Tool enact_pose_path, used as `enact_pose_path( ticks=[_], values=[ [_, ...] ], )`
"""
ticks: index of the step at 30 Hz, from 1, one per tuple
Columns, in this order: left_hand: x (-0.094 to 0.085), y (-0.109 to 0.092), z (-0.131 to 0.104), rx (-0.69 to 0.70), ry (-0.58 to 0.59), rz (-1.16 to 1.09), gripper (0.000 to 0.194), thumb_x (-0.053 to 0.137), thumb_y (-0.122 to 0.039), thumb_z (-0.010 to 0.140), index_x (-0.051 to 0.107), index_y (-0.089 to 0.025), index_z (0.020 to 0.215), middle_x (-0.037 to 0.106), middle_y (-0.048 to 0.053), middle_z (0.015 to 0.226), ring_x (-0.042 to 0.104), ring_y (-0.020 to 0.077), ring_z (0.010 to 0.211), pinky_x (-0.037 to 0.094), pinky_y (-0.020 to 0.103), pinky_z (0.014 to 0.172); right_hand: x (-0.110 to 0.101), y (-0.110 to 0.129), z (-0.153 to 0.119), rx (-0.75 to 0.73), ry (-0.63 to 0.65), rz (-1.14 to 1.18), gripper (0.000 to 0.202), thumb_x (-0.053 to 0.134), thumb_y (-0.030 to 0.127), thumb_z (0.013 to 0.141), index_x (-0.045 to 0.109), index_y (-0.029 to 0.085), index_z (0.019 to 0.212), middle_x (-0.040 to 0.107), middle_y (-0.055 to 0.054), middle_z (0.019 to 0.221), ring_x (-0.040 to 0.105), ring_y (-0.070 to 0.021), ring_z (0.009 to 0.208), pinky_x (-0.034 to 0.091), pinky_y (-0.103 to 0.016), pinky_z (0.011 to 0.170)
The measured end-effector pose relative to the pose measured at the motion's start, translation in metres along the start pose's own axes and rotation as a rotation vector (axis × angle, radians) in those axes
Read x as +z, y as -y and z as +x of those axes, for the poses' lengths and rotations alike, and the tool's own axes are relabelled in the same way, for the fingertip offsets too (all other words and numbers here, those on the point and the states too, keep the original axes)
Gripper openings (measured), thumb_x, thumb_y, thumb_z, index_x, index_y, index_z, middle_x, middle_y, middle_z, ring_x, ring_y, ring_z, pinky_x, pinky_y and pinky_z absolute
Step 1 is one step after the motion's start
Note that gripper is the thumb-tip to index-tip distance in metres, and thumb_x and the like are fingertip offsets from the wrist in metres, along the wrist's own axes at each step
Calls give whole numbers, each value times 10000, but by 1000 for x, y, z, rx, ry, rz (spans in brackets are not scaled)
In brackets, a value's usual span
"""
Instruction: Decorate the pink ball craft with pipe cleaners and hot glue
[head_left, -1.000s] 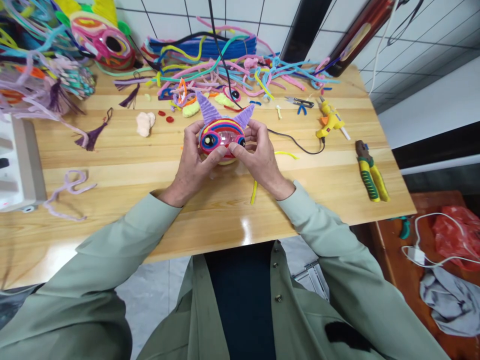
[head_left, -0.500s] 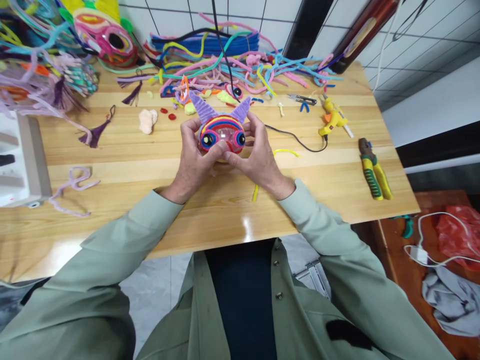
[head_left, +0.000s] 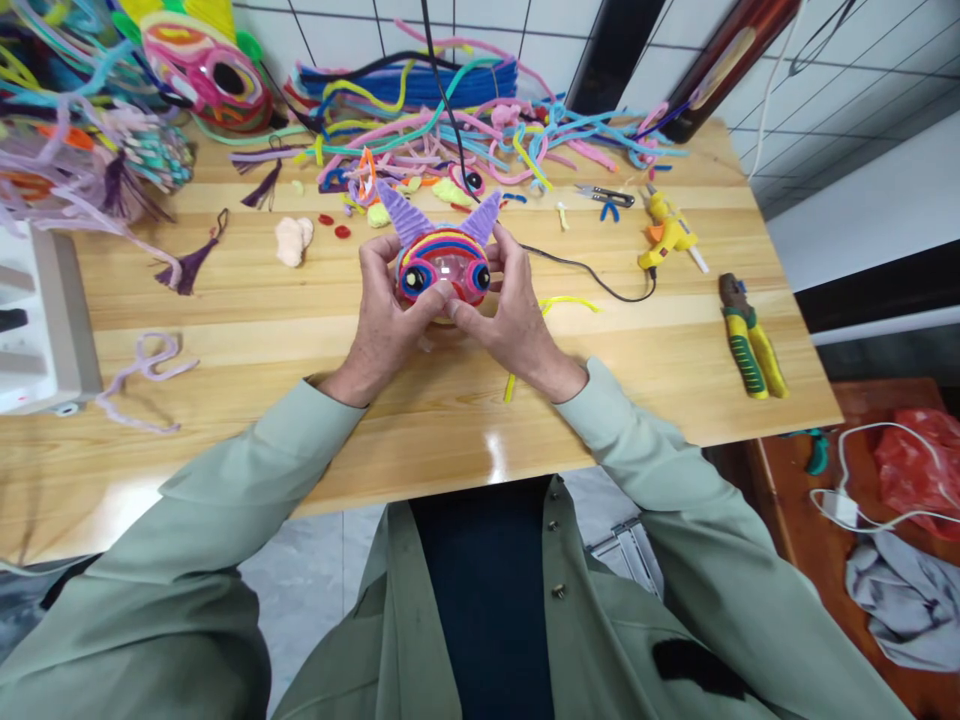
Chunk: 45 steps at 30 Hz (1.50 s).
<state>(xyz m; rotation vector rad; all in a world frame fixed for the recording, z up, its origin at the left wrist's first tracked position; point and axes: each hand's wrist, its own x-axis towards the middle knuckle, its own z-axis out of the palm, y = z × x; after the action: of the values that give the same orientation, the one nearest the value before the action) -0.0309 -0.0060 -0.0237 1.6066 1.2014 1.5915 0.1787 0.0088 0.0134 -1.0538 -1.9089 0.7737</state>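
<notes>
Between my hands, over the wooden table, is a pipe-cleaner animal head with purple ears, round blue-and-pink eyes and a clear, shiny middle. My left hand grips its left side, with the thumb pressed on the lower front. From the other side my right hand holds it, its thumb beside the left one. The thumbs hide part of the lower face. Just right of my right hand lies a yellow pipe cleaner, partly covered by that hand.
Loose pipe cleaners are heaped at the back. To the right lie a yellow glue gun, pliers and small snips. A larger colourful head, purple tassels and a white box are on the left.
The view has shifted very slightly. Both hands keep the same hold on the animal head, and nothing else has visibly moved.
</notes>
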Motion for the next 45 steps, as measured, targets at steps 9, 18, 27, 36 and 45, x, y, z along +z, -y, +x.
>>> enact_pose_path(
  ticks=[9,18,27,36,45],
  values=[
    [-1,-2,-1,15,8,-16,803,869,-815,946,487,-334,1462,650,94,1524,714,348,1462,648,550,1213,-1,1,-5,-76,42,-48,1155,961,459,919,265,340,1833,476,-205,1784,485,-461,1670,559,-771,1313],
    [0,-1,-1,26,18,-13,766,872,-782,964,475,-361,1465,646,72,1540,754,309,1369,673,532,1169,-47,23,-4,-49,-103,-76,415,597,686,1167,757,304,1150,756,-60,1066,739,-291,1094,676,-538,1042],
    [1,-6,-1,-10,-11,0,824,873,-842,913,491,-336,1438,650,100,1502,724,354,1423,648,580,1213,-30,19,-5,-16,-24,-137,518,840,738,1008,656,275,866,685,16,791,618,-190,745,542,-368,735],
    [2,-5,-2,59,-23,-11,731,890,-758,949,515,-377,1448,653,73,1472,765,298,1267,689,531,1101,-32,13,-3,-15,-34,-59,534,840,790,984,711,291,1125,760,-47,1082,721,-260,1018,678,-477,966],
    [0,-11,-5,-13,24,6,834,881,-816,925,477,-335,1472,630,121,1549,696,383,1491,639,618,1244,-17,-3,-3,-11,-77,8,875,809,819,988,530,303,1636,652,-175,1576,655,-399,1483,657,-686,1203]
  ],
)
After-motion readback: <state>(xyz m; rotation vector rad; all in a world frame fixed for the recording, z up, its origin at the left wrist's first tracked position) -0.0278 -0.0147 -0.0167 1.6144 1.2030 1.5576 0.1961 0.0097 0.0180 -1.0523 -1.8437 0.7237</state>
